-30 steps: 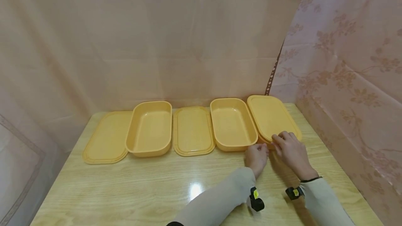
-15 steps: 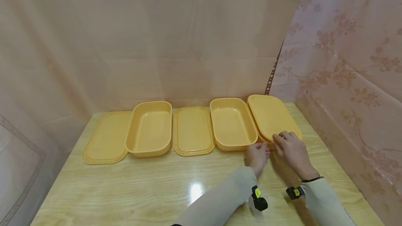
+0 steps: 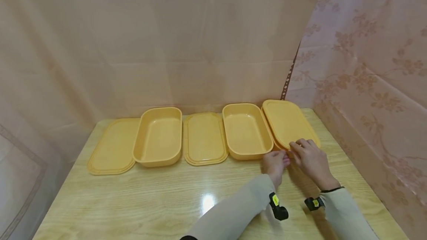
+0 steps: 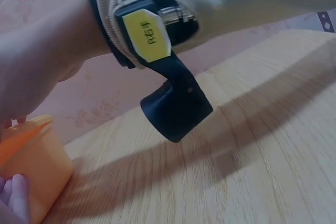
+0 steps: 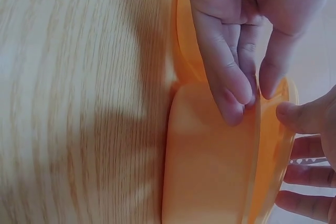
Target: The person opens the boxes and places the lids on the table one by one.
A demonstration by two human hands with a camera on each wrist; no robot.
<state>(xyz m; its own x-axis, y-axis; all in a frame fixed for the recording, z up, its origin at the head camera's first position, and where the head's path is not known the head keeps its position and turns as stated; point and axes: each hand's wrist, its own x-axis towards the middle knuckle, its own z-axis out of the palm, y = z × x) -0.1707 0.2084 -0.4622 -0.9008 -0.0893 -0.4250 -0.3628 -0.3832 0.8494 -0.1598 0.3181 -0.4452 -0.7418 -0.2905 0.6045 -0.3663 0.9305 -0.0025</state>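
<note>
At the right end of the table, a yellow lid [image 3: 288, 123] lies over an orange-yellow food container [image 5: 205, 166]. A narrow gap shows between lid and rim at the front in the right wrist view. My right hand [image 3: 310, 160] holds the lid's front edge, thumb below and fingers on top. Beside it, my left hand [image 3: 275, 164] pinches the container's rim at the front left corner. In the left wrist view, the container is cut off at the left edge, and the right forearm fills the top. The container's inside is hidden.
Leftward stand an uncovered container [image 3: 247, 132], a flat lid [image 3: 205, 140], another uncovered container [image 3: 158, 136] and a lid [image 3: 113, 147] at the far left. They sit in a row along the back of the wooden table [image 3: 150, 199]. Curtains [image 3: 373, 95] border the back and sides.
My left hand has shifted slightly right along the container's front. The right hand stays nearly in place, with the lid almost unmoved.
</note>
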